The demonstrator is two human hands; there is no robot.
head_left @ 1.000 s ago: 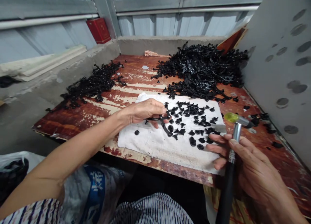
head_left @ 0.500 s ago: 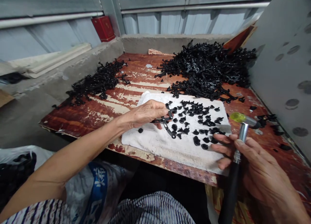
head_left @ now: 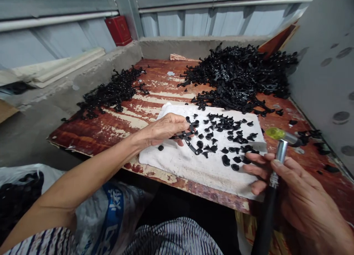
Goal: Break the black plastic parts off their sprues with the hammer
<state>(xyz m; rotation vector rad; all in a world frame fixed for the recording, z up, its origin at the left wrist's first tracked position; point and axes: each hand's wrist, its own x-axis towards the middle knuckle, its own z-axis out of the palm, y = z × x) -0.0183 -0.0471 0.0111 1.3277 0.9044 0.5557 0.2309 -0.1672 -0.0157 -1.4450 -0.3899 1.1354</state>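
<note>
My left hand [head_left: 168, 129] is closed on a black jointed plastic part [head_left: 190, 146], whose arms stick out past the fingertips over a white cloth [head_left: 177, 164]. On the right, my right hand [head_left: 298, 188] grips a hammer [head_left: 281, 151] by the shank between thumb and fingers. Its yellow-tipped head points up and its black handle slants down toward me. Between the hands, several small black knob-like pieces [head_left: 225, 161] lie scattered on the cloth. One lone black piece [head_left: 160, 148] rests below my left wrist.
A big heap of black parts [head_left: 243, 74] covers the back right of the worn red board [head_left: 155, 81]. A smaller heap [head_left: 113, 89] lies at the left. A grey panel [head_left: 326, 81] stands at the right, and a plastic bag [head_left: 91, 218] sits below the board's front edge.
The whole view has shifted slightly. Both hands keep their hold on the jointed part and the hammer, with hardly any movement over the cloth.
</note>
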